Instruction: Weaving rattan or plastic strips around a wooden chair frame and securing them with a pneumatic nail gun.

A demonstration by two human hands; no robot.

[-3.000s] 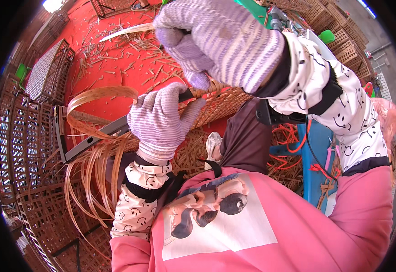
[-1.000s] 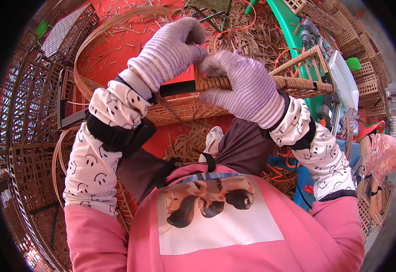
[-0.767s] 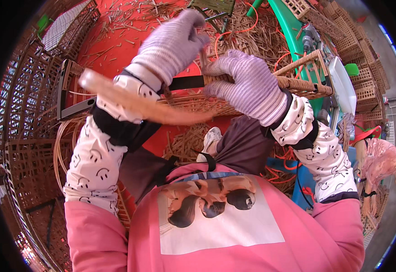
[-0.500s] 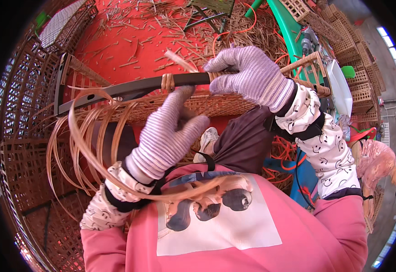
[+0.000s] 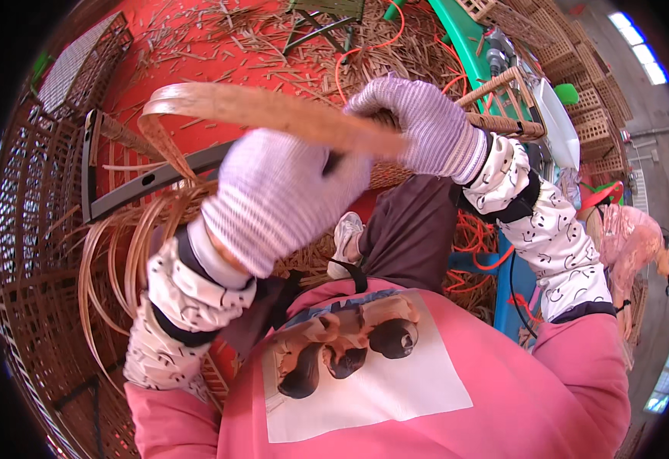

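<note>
A dark metal frame bar (image 5: 147, 182) runs across in front of me, with a woven rattan-like panel hanging along it. My right hand (image 5: 430, 126), in a purple-and-white striped knit glove, curls round the bar's right part; its fingertips are partly covered. My left hand (image 5: 281, 195), gloved alike, is raised over the bar's middle and smeared by motion, its fingers mostly hidden. A wide brown weaving strip (image 5: 258, 111) rises from the bar's left, bends over and passes in front of both hands. More loose strips (image 5: 109, 264) droop in loops at the left.
Woven brown panels (image 5: 43, 298) stand along the left. Short strip scraps (image 5: 246, 42) litter the red floor by a folding stool (image 5: 327, 11). At right are a green bench (image 5: 460, 38), a power tool (image 5: 495, 53), orange hose (image 5: 472, 237), stacked woven pieces (image 5: 575, 76) and a bending co-worker (image 5: 629, 237).
The long strip has swung from low across my lap up over the bar and my hands. My left hand has risen toward my right. The right hand stays at the bar.
</note>
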